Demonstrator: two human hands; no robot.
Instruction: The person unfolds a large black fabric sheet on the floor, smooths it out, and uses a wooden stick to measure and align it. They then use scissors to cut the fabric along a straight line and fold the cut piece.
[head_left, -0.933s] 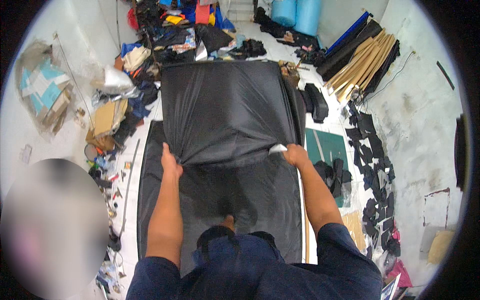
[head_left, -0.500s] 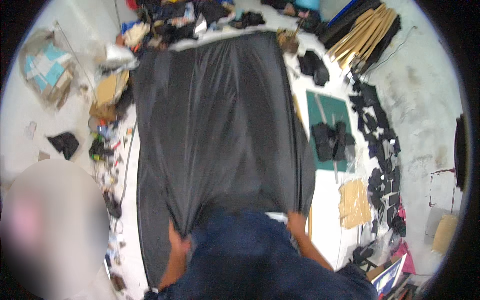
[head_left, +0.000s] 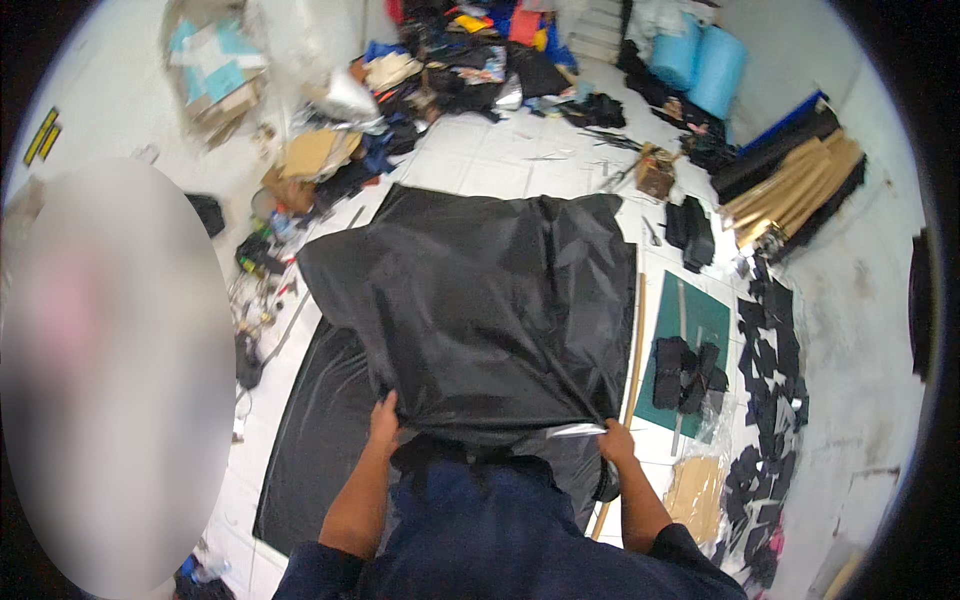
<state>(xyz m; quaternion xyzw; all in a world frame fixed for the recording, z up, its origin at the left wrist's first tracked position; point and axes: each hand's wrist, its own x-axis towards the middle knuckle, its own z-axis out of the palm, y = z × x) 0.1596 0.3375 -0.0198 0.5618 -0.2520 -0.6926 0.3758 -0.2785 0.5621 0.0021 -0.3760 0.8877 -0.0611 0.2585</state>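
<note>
A wide sheet of thin black fabric (head_left: 480, 300) spreads out in front of me, creased and rippled, its far edge uneven. My left hand (head_left: 384, 420) is closed on its near left corner. At the near right corner my right hand (head_left: 617, 441) grips the same sheet. Between the hands the near edge runs almost straight, close to my body. Below it lies another stretch of black fabric (head_left: 310, 430), flat on the white floor and showing mostly at the left. Whether the two are one piece, I cannot tell.
On the right are a wooden strip (head_left: 636, 345), a green cutting mat (head_left: 660, 400) with black pieces on it, and a brown packet (head_left: 694, 495). Black scraps (head_left: 770, 360) line the right wall. Small tools clutter the left; piled materials (head_left: 480, 75) stand at the back.
The sheet's far edge has come much nearer, and its taut lengthwise folds have become loose ripples. Both hands still hold it; the left sits farther forward. My view has tilted up.
</note>
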